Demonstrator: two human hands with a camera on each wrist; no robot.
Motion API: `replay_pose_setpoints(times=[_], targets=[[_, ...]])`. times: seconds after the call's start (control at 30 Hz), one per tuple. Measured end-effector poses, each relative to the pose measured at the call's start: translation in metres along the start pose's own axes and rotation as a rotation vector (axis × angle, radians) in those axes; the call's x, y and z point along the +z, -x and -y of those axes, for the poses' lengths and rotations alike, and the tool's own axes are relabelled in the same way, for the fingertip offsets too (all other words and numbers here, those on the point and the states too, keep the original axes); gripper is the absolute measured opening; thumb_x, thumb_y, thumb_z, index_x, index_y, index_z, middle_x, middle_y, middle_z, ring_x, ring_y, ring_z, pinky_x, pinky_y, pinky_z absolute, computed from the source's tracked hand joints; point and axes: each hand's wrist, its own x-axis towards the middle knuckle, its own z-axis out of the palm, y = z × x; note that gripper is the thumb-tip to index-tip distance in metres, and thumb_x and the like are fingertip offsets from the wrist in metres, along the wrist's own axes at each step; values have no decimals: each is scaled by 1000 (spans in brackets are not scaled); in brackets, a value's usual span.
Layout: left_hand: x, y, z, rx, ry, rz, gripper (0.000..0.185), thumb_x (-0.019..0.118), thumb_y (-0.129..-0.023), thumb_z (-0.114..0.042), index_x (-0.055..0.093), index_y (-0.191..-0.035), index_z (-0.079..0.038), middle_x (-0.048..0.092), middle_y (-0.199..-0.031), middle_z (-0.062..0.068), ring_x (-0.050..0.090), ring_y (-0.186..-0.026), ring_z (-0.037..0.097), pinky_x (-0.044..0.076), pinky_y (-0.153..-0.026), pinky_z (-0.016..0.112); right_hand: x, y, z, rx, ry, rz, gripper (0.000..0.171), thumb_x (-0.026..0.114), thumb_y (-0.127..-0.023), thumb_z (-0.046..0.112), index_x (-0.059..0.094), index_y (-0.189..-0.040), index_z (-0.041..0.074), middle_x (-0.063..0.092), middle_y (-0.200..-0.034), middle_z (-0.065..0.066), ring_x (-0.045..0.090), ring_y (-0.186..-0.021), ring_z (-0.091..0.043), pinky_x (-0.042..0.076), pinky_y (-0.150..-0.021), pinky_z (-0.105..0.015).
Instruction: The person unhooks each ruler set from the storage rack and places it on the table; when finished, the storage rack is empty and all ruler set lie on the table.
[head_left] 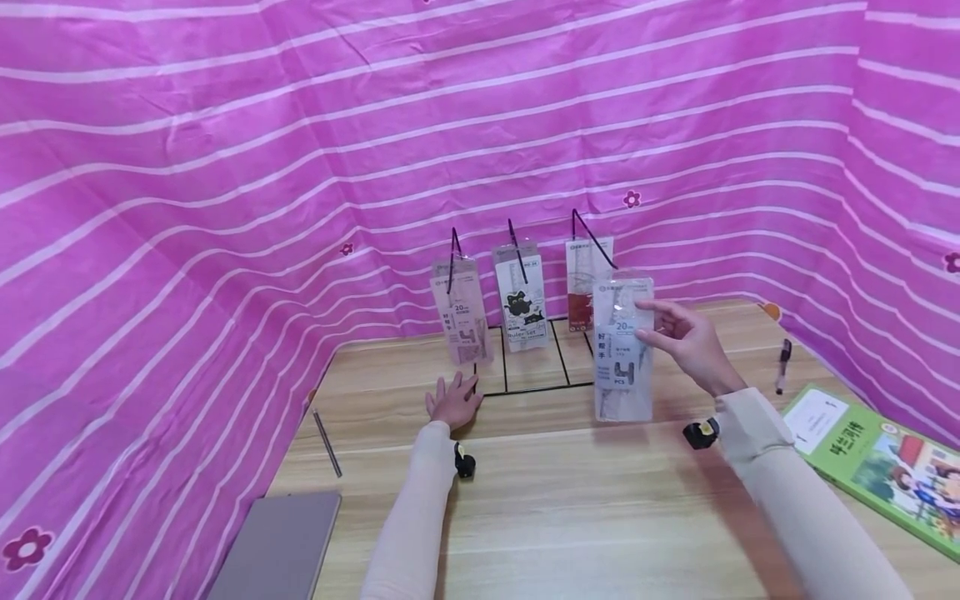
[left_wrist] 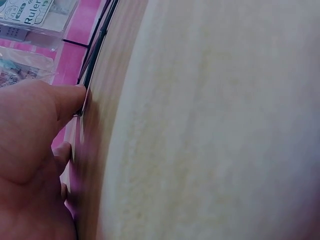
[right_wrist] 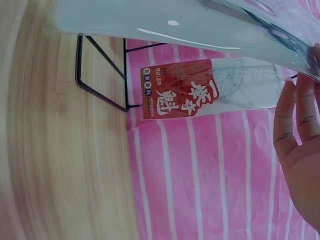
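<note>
On the wooden counter [head_left: 570, 500], a black wire rack [head_left: 525, 367] is set near the far edge, and three packets are hung from its hooks: a pink packet [head_left: 461, 321], a ruler set [head_left: 521, 304] with a black cat on it, and a red packet [head_left: 583, 292]. Pink cloth [head_left: 225, 208] with white stripes and small flowers is draped behind and on both sides of the counter, so the room beyond is hidden.

A fourth, clear packet [head_left: 623, 350] is held upright above the counter, just in front of the rack's right end, by the right hand [head_left: 686, 342]; its upper edge is pinched between thumb and fingers [right_wrist: 295, 120]. The left hand [head_left: 453, 400] is laid flat on the counter at the rack's left front corner, its fingers [left_wrist: 70, 97] stretched out and touching the wire base, with nothing gripped.

A thin metal rod [head_left: 327, 442] is seen at the left of the counter, a grey notebook [head_left: 277, 546] at the near left corner, a black pen [head_left: 783, 365] at the right, and a green picture book [head_left: 877, 458] just beside the pen.
</note>
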Motion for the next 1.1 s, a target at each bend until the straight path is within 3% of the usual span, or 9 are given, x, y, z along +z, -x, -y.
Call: replay_pose_setpoints(times=[0.27, 0.5, 0.67, 0.77, 0.97, 1.1], targets=[[0, -1, 2, -6, -9, 6, 52, 42, -106, -42, 39, -156, -27, 18, -168, 8, -2, -154, 44, -9, -118, 67, -19, 23, -11, 137, -56, 45, 51, 73, -91, 5, 57, -140, 6, 62, -93, 6, 63, -82, -4, 56, -75, -18], [1, -4, 4, -12, -11, 14, 52, 42, -106, -43, 39, -156, -28, 17, -169, 8, -3, -154, 44, -10, -118, 68, -40, 46, -27, 365, -102, 98, 48, 72, -94, 11, 57, -139, 12, 68, -92, 8, 66, -86, -5, 58, -79, -22], [-2, -2, 0, -19, -14, 19, 52, 42, -106, -42, 39, -156, -28, 16, -169, 8, -3, -154, 44, -11, -118, 68, -45, 56, -37, 466, -85, 164, 53, 72, -94, 14, 53, -144, 8, 70, -97, 6, 68, -92, -7, 58, -85, -28], [-1, -3, 0, -21, -22, 20, 52, 42, -106, -42, 39, -156, -28, 16, -169, 8, -3, -154, 44, -11, -118, 67, -44, 60, -45, 508, -98, 199, 53, 70, -94, 11, 52, -144, 5, 69, -97, 4, 67, -88, -8, 58, -81, -28], [2, -9, 6, -18, -20, 30, 53, 41, -106, -45, 38, -156, -30, 15, -169, 7, -4, -154, 43, -11, -118, 67, -39, 63, -56, 550, -73, 259, 55, 68, -94, 4, 47, -143, -7, 64, -90, 2, 56, -72, -6, 50, -61, -22], [1, -8, 6, -16, -14, 37, 53, 41, -106, -45, 37, -156, -30, 14, -169, 7, -5, -154, 43, -11, -118, 67, -36, 62, -60, 557, -23, 302, 59, 68, -93, 4, 43, -144, -11, 61, -90, 0, 56, -73, -7, 50, -61, -22]])
